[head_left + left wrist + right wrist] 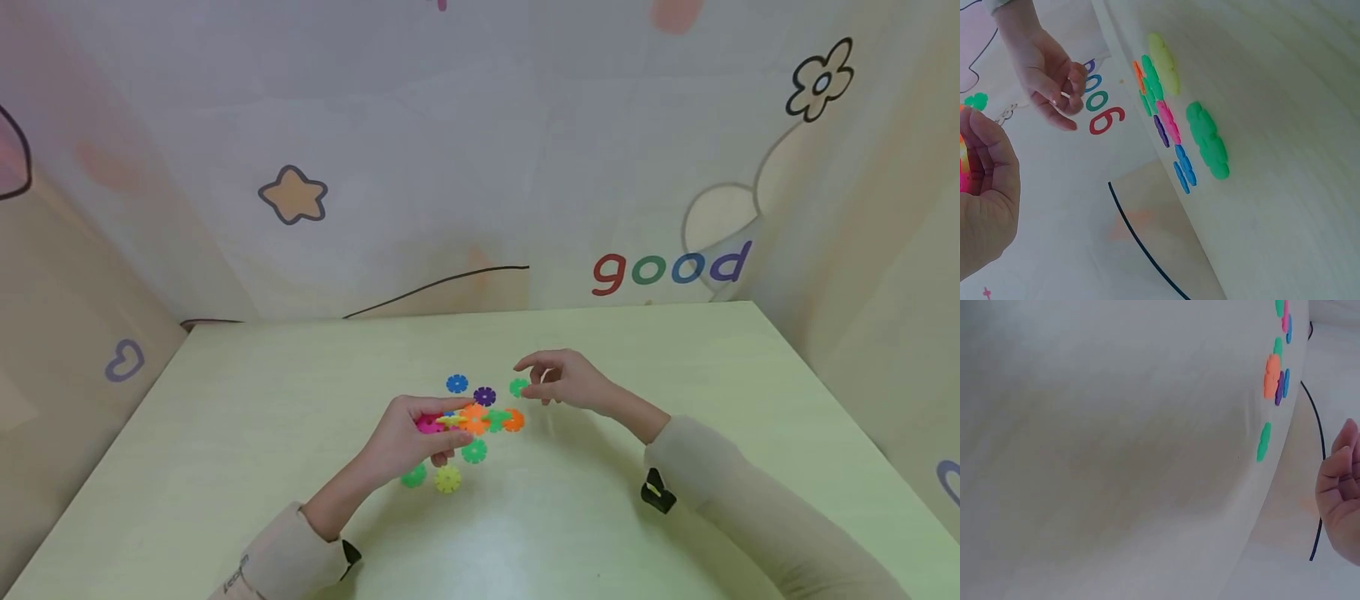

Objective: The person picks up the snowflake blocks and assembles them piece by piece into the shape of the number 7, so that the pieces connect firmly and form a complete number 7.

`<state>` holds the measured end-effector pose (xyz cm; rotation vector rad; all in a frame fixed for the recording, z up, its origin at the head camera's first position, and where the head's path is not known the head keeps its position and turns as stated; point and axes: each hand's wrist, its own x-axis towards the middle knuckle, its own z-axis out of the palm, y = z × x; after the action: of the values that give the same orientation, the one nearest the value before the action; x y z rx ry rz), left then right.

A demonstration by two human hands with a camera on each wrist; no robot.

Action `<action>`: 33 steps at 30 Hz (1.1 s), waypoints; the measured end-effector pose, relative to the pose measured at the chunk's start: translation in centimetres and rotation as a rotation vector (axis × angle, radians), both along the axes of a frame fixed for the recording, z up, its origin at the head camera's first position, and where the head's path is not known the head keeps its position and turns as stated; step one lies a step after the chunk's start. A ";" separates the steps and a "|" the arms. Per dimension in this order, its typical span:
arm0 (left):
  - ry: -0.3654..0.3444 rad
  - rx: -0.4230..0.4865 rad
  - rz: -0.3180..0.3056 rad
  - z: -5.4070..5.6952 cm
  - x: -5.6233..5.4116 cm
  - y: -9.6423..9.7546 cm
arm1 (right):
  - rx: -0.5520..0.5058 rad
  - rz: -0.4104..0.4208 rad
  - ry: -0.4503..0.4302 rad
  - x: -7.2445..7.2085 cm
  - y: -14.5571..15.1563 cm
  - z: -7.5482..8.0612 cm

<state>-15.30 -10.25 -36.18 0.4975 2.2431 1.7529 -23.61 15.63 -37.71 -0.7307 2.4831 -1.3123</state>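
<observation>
My left hand (401,437) pinches a joined row of notched plastic snowflake discs (474,419) between thumb and fingers. Orange, yellow and green pieces show in the row, with pink near the palm. In the left wrist view, the fingers mostly hide these discs. My right hand (566,381) is raised to the right, apart from the row, its fingers loosely bent around nothing. In the head view its fingertips appear beside a loose green disc (518,387). The right wrist view shows this hand (1341,494) at the right edge.
Loose discs lie on the pale table (247,400): a blue one (457,383) and a purple one (484,396) behind the held row, a yellow one (447,479) and several green ones nearer. A printed curtain (465,167) stands behind the table.
</observation>
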 end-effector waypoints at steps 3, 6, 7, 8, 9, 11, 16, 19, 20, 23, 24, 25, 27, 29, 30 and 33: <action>0.024 -0.004 -0.009 0.1 0.0 0.0 | 0.057 0.010 0.001 -0.9 -0.3 -0.2; 0.028 -0.004 -0.013 0.2 0.1 0.0 | 0.111 0.013 0.003 -1.7 -0.4 -0.4; 0.025 -0.003 -0.013 0.2 0.1 0.0 | 0.128 0.016 0.002 -1.9 -0.4 -0.5; 0.022 -0.003 -0.013 0.1 0.1 0.0 | 0.144 0.018 0.001 -2.2 -0.4 -0.7; 0.017 -0.005 -0.012 0.1 0.1 0.0 | 0.159 0.022 -0.001 -2.5 -0.3 -0.8; 0.010 -0.003 -0.013 0.1 0.0 0.0 | 0.183 0.023 -0.013 -2.8 -0.3 -1.0; 0.008 0.006 -0.025 0.0 -0.1 -0.1 | 0.226 0.038 -0.027 -3.5 -0.2 -1.4; 0.002 0.006 -0.030 -0.1 -0.1 -0.2 | 0.249 0.032 -0.036 -3.8 -0.1 -1.6; -0.005 0.007 -0.031 -0.1 -0.1 -0.1 | 0.254 0.033 -0.038 -4.0 0.0 -1.8; -0.017 0.011 -0.032 -0.1 -0.1 -0.1 | 0.266 0.034 -0.059 -4.6 0.3 -2.4; -0.016 0.012 -0.035 -0.1 -0.1 -0.1 | 0.266 0.033 -0.070 -4.8 0.4 -2.6; -0.015 0.016 -0.039 0.0 -0.1 -0.1 | 0.261 0.032 -0.083 -4.9 0.5 -2.8; -0.006 0.013 -0.044 0.0 -0.1 -0.2 | 0.254 0.029 -0.104 -5.2 0.5 -3.2; 0.004 0.013 -0.049 0.0 -0.2 -0.2 | 0.249 0.022 -0.115 -5.4 0.5 -3.5; 0.011 0.012 -0.050 0.0 -0.3 -0.3 | 0.246 0.026 -0.113 -5.5 0.4 -3.6; 0.020 0.016 -0.046 0.1 -0.4 -0.3 | 0.252 0.029 -0.104 -5.8 0.3 -3.9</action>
<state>-15.67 -10.58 -36.13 0.5678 2.2148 1.7517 -29.42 15.93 -41.58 -0.6190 2.4823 -0.9756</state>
